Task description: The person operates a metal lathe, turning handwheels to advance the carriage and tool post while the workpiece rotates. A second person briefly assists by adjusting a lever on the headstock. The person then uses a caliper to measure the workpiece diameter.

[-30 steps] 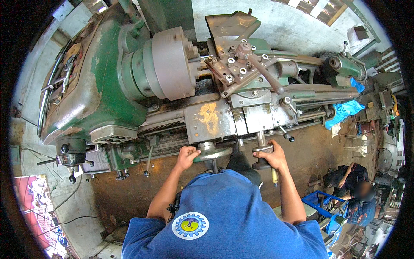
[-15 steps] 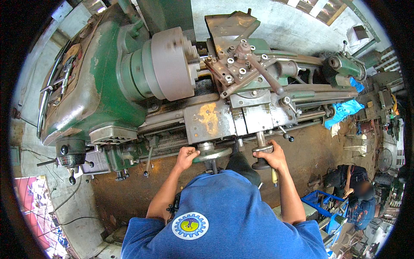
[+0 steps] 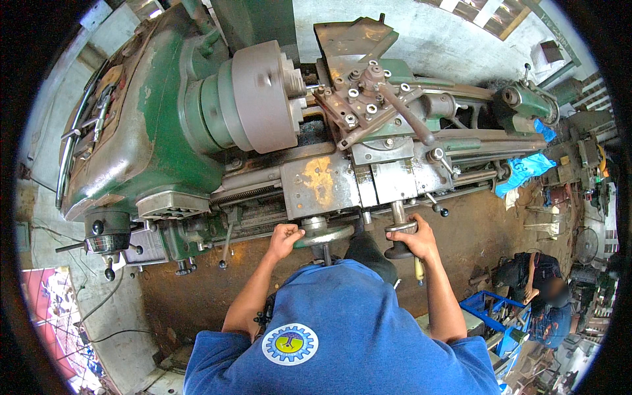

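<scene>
A large green metal lathe [image 3: 151,125] stretches across the view in front of me. My left hand [image 3: 285,241] is closed on the rim of the carriage handwheel [image 3: 329,235]. My right hand [image 3: 416,237] wraps round the smaller cross-slide handwheel [image 3: 399,250], whose pale handle [image 3: 419,270] hangs below. Beyond my hands lies the carriage [image 3: 322,184], its paint worn to a yellow patch. On top sits the tool post [image 3: 372,85] with several bolts and a long clamping lever [image 3: 408,117]. Just left of it is the grey chuck [image 3: 260,99].
Tools lie on top of the headstock [image 3: 100,118]. The tailstock [image 3: 526,99] stands at the far right, near blue plastic [image 3: 523,172]. At lower right, another person [image 3: 543,289] sits or crouches beside a blue metal frame [image 3: 494,316]. Control levers [image 3: 108,263] stick out at the left.
Both hands stay on the two handwheels, and the carriage and tool post look unmoved. The person at right has shifted slightly.
</scene>
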